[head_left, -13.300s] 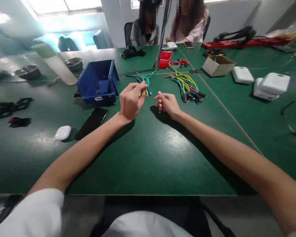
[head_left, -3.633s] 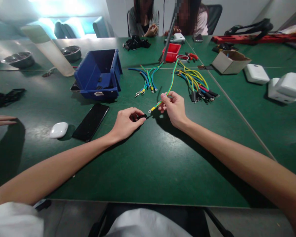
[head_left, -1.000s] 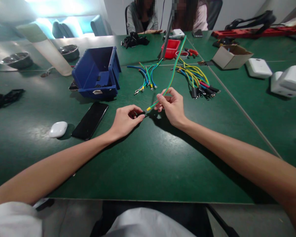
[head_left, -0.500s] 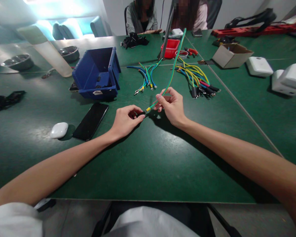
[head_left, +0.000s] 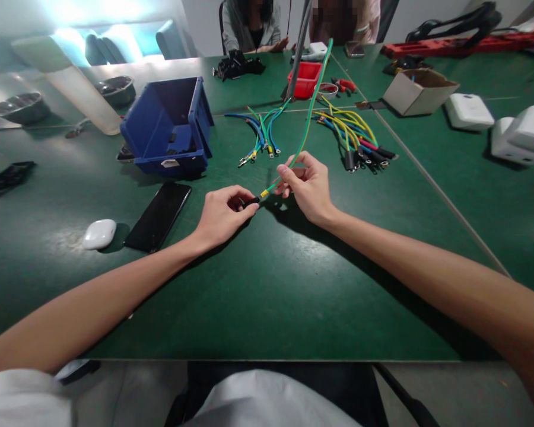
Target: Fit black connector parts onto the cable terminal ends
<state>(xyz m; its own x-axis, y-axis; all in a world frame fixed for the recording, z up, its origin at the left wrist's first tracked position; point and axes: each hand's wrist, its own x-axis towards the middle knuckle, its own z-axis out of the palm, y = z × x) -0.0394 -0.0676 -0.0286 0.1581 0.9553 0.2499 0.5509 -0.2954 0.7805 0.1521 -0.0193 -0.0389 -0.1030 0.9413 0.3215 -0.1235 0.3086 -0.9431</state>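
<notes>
Left hand [head_left: 225, 214] pinches black tube [head_left: 253, 201], right hand [head_left: 310, 187] pinches green wire [head_left: 310, 112] — both well inside the near table edge [head_left: 267, 358].

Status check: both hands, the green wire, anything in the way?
Left hand: pinching black piece. Right hand: holding green wire, yellow collar at black piece, contact unclear. Nothing seen blocking; phone beside left forearm, wire bundle beyond right hand.

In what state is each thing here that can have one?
Left hand, closed on a black sleeve.
Right hand, closed on a green wire.
Green wire, lifted, yellow end at the black sleeve.
Other wires, in two piles.
Phone, flat, screen dark.
White case, looks closed.
Blue bin, open, holding black pieces.
Cardboard box, open.
</notes>
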